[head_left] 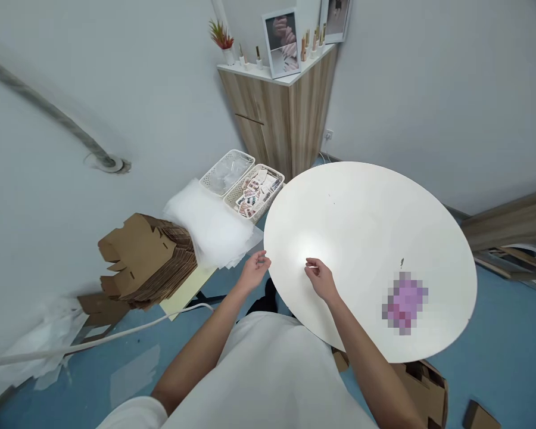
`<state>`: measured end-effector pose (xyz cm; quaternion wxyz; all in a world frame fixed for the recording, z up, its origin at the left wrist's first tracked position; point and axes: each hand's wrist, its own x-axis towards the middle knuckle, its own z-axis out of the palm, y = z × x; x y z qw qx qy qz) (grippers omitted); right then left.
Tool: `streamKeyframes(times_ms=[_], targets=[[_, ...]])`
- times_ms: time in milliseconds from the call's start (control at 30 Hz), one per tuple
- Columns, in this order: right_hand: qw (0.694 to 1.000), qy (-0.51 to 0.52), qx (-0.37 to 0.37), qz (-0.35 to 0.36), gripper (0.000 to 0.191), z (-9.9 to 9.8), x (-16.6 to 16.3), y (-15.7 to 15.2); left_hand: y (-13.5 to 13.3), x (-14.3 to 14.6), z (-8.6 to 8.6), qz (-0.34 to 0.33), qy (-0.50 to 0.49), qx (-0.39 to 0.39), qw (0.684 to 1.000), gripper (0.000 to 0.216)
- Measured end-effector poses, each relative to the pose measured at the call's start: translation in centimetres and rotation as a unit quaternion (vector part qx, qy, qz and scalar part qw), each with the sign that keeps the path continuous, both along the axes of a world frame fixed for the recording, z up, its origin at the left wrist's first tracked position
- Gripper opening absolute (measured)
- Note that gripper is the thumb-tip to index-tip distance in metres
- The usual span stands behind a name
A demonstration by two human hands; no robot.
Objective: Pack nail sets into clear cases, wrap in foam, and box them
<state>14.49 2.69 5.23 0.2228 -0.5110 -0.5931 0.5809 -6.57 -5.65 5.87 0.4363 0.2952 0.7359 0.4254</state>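
Packing workroom: flat carton stack [145, 256], card-filled basket [265, 204].

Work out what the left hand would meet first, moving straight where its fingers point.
The left hand would likely meet the rim of the white table first, though depth is unclear and it might pass above.

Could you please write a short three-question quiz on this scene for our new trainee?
1. Which of the person's bare hands is nearer the stack of brown, flat cardboard pieces?
2. Which is on the white, rounded tabletop? (a) the cardboard stack; (b) a pixelated purple-and-pink item; (c) a red-and-green potted plant.
3. How many white, perforated plastic baskets stand between the wood-grain cabinet and the pile of translucent white sheets?

Key: 1. The left hand. 2. (b). 3. Two.
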Motion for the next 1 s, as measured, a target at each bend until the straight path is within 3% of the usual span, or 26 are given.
streamKeyframes(times_ms=[300,500,700,1000], targets=[[0.999,-0.019,0.004,0.051,0.033,-0.1,-6.2,3.2,3.3,-7.1,0.1,-0.014,0.115,-0.007,0.993,0.042],[0.993,-0.057,0.039,0.097,0.032,-0.7,-13.8,5.9,6.9,-15.4,-1.1,-0.047,0.216,-0.022,0.975,0.038],[0.975,-0.119,0.098,0.159,0.035,-0.7,-22.0,9.5,12.2,-22.6,-3.0,-0.081,0.226,-0.018,0.971,0.037],[0.930,-0.230,0.144,0.248,0.035,-2.0,-29.3,13.0,17.1,-26.7,-4.2,-0.231,0.328,-0.087,0.912,0.039]])
